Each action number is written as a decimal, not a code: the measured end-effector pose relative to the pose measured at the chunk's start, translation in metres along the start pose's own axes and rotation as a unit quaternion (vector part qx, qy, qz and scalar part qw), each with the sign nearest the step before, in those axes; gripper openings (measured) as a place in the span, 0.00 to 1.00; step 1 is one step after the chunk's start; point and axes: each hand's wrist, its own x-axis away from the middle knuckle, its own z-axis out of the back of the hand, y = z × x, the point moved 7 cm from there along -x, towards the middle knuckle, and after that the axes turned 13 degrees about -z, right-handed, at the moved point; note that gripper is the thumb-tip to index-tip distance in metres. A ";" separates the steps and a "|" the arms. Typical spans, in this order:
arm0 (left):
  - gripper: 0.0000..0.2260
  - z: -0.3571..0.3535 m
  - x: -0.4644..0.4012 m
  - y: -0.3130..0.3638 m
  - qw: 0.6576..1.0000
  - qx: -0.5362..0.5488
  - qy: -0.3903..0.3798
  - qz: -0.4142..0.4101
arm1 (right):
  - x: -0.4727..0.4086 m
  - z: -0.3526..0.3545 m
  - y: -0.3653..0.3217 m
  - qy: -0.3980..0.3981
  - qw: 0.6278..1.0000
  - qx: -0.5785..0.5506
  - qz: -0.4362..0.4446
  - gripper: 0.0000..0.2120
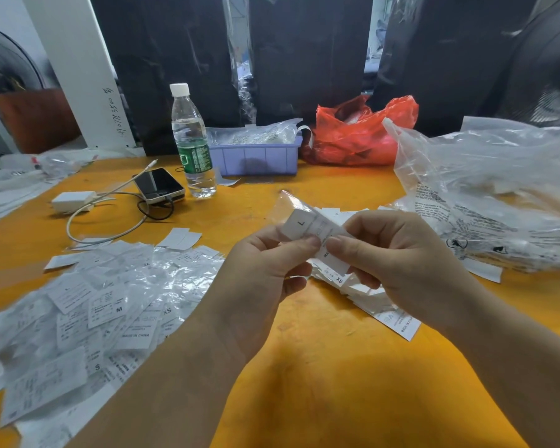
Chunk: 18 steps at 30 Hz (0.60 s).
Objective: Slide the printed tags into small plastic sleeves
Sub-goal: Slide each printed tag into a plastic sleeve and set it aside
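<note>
Pinching "L" tag (299, 225) in sleeve (285, 202), both hands' fingers (304, 245) | loose tag (338, 279) reads "XS"

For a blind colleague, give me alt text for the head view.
Two hands, left hand and right hand, pinch a printed tag marked L inside a clear plastic sleeve above an orange table strewn with tags.

Bare orange table (320, 367) near front; sleeved tag pile (94, 312) left, big bag (485, 195) right.
</note>
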 end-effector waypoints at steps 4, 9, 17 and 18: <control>0.07 -0.004 0.000 0.001 1.000 0.001 -0.025 -0.009 | 0.002 0.001 -0.004 0.016 1.000 0.001 0.006 0.17; 0.11 0.000 -0.001 0.000 1.000 0.014 -0.004 -0.010 | 0.002 -0.004 -0.003 -0.034 0.998 -0.052 -0.005 0.10; 0.11 -0.001 -0.002 0.002 0.999 0.001 -0.041 -0.005 | -0.001 0.002 0.000 -0.004 0.998 -0.057 -0.030 0.10; 0.09 0.000 -0.003 0.004 0.999 0.008 -0.041 -0.002 | -0.001 0.002 0.000 -0.005 0.997 -0.061 -0.036 0.11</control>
